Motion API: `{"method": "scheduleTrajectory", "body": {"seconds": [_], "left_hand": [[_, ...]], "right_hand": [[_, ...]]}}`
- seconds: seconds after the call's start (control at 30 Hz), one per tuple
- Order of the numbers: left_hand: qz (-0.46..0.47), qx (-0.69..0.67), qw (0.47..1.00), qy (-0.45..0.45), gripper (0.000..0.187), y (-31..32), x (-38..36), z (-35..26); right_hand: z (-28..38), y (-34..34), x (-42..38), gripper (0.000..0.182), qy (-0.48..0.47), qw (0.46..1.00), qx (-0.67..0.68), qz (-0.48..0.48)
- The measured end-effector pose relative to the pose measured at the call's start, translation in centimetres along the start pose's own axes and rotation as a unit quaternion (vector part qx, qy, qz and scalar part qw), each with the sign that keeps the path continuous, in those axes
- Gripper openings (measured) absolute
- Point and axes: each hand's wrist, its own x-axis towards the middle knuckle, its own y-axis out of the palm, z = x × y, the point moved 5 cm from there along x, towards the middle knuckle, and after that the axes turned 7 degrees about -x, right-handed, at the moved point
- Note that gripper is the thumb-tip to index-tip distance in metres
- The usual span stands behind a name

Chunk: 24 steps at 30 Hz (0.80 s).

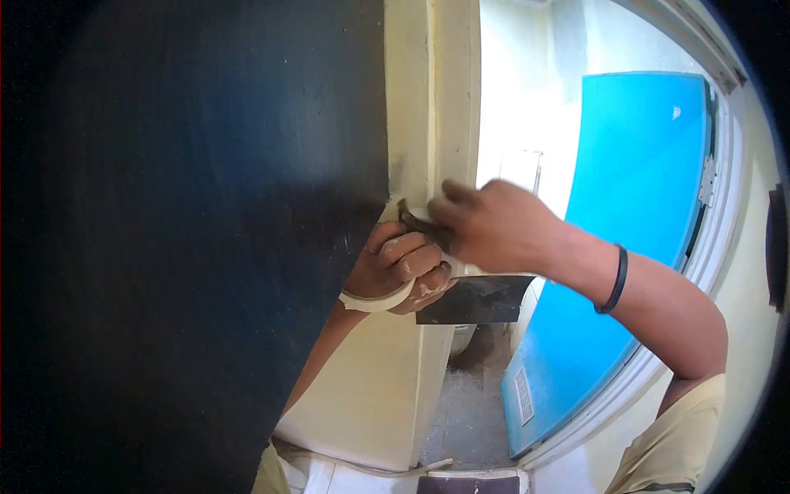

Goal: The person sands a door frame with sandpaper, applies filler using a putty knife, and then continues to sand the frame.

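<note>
My left hand (pixel 415 262) is closed, its fingers curled and smeared with whitish residue, right by the edge of a dark panel (pixel 206 206). A cream band like a roll of tape (pixel 374 301) loops around it near the wrist. My right hand (pixel 498 226), blurred at the fingers, pinches a dark curled strip (pixel 421 222) just above the left knuckles. Below both hands a flat black sheet (pixel 481 300) sticks out to the right. What the left fingers grip is hidden.
The panel fills the left side, against a cream door frame (pixel 453 99). To the right, a bright blue door (pixel 634 181) stands open onto a tiled floor (pixel 469 403). A dark fixture (pixel 776 247) is at the far right wall.
</note>
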Motion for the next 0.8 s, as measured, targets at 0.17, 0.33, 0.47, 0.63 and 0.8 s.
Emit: {"method": "scheduleTrajectory", "body": {"seconds": [0.17,0.33,0.47,0.63,0.8], "left_hand": [[-0.01,-0.033,0.999,0.001,0.032,0.3,-0.6,0.6],[-0.024,-0.003,1.0,0.012,0.032,-0.3,0.1,0.0],[-0.044,0.001,0.999,0.018,0.03,-0.4,0.4,0.1],[0.013,0.002,1.0,0.004,0.031,-0.1,0.1,0.0],[-0.008,-0.006,1.0,0.006,0.031,0.2,0.0,0.1]], "right_hand": [[-6.2,-2.6,1.1,0.017,0.159,0.981,-0.015,-0.108],[0.0,0.1,0.0,0.022,0.001,1.0,-0.001,0.018],[-6.7,-4.0,1.0,0.016,0.128,0.977,-0.107,-0.132],[0.5,1.2,0.1,0.026,-0.001,1.0,0.023,-0.001],[-5.4,-3.4,1.0,0.025,0.114,0.985,-0.084,-0.097]]}}
